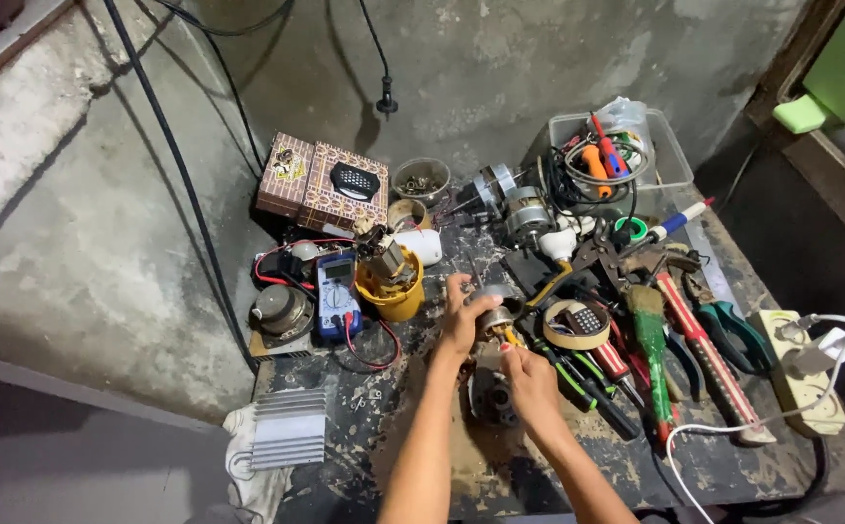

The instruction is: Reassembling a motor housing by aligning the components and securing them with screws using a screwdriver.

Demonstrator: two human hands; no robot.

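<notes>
Both of my hands work on a small electric motor (493,393) that lies on the dark workbench (413,437). My left hand (461,315) grips the motor's round metal top end (496,312). My right hand (531,383) is closed around the motor's right side, just below the left hand. The motor's dark housing shows between the two wrists. What the fingers pinch is too small to tell.
A blue multimeter (337,294) and a yellow cup holding a motor part (390,275) lie to the left. A tape roll (578,325), screwdrivers, pliers (733,335) and a saw crowd the right. A clear tub (670,146), a patterned box (324,184), a heatsink (290,429) and a power strip (801,374) ring the bench.
</notes>
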